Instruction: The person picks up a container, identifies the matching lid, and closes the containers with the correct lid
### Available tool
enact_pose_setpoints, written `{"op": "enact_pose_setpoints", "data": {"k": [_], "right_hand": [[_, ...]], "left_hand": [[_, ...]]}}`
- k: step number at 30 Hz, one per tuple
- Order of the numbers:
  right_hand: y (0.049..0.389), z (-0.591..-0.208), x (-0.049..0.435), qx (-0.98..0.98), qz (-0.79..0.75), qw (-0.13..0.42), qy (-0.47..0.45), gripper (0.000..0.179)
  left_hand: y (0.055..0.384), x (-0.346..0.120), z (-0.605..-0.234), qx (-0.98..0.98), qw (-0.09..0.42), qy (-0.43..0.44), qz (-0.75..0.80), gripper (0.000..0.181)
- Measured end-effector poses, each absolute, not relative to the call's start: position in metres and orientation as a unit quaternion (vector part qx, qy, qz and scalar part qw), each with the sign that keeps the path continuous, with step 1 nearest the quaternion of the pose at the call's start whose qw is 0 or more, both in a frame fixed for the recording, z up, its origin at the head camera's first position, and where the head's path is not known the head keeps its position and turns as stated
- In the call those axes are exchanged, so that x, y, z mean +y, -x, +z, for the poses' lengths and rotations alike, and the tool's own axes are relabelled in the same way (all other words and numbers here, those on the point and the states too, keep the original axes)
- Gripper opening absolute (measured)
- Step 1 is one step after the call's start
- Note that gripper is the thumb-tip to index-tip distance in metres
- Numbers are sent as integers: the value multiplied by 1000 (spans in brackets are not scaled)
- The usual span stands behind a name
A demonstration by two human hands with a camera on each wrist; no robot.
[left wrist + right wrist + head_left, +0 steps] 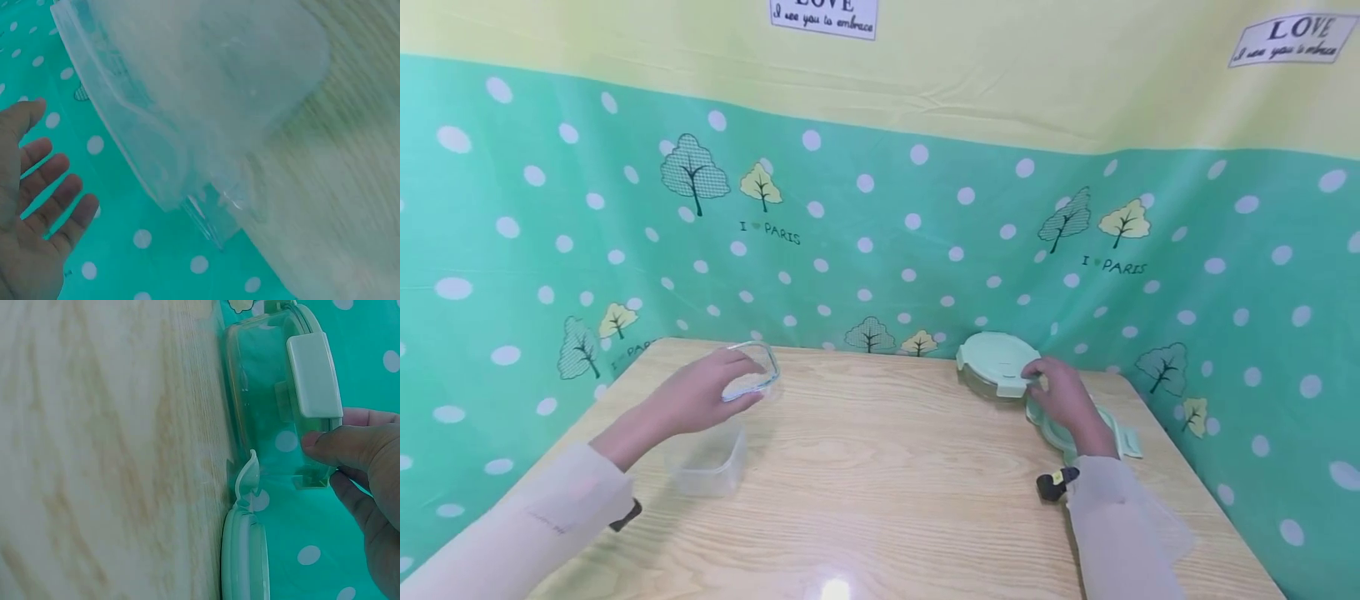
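Observation:
In the head view, a round glass food container with a pale green clip lid (998, 358) stands at the back right of the table. My right hand (1063, 396) pinches its rim, thumb on the near side by a clip (315, 375) in the right wrist view. Below that hand lies another pale green lid (1060, 435), partly hidden by it. At the back left, my left hand (707, 387) is beside a clear glass container (767, 367); its fingers are spread in the left wrist view. A clear plastic container (711, 467) stands below the left forearm.
The wooden table (880, 483) reaches back to a green dotted curtain (865, 217), which also hangs along its left and right sides. A dark strap piece (1057, 483) hangs at the right sleeve.

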State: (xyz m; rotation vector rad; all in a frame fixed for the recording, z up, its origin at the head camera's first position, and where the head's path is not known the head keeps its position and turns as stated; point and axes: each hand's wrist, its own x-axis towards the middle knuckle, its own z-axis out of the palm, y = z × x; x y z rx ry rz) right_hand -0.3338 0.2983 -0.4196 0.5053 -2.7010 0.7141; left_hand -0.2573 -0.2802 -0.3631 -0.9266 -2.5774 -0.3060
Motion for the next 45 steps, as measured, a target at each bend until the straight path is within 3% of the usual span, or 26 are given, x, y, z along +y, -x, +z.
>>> {"op": "enact_pose_setpoints", "data": {"k": [11, 21, 28, 36, 45], "right_hand": [[332, -419, 298, -944, 252, 135, -164, 22], [332, -418, 296, -940, 254, 149, -171, 22], [333, -418, 297, -941, 255, 145, -170, 23], [333, -418, 297, -938, 261, 149, -171, 21], [333, -421, 299, -937, 265, 150, -172, 21]], "left_hand": [[220, -328, -373, -934, 97, 291, -183, 72], [208, -359, -395, -882, 27, 316, -348, 88], [211, -371, -413, -876, -33, 299, -376, 106], [214, -367, -415, -887, -64, 273, -366, 86], [213, -364, -413, -889, -53, 271, -366, 69]]}}
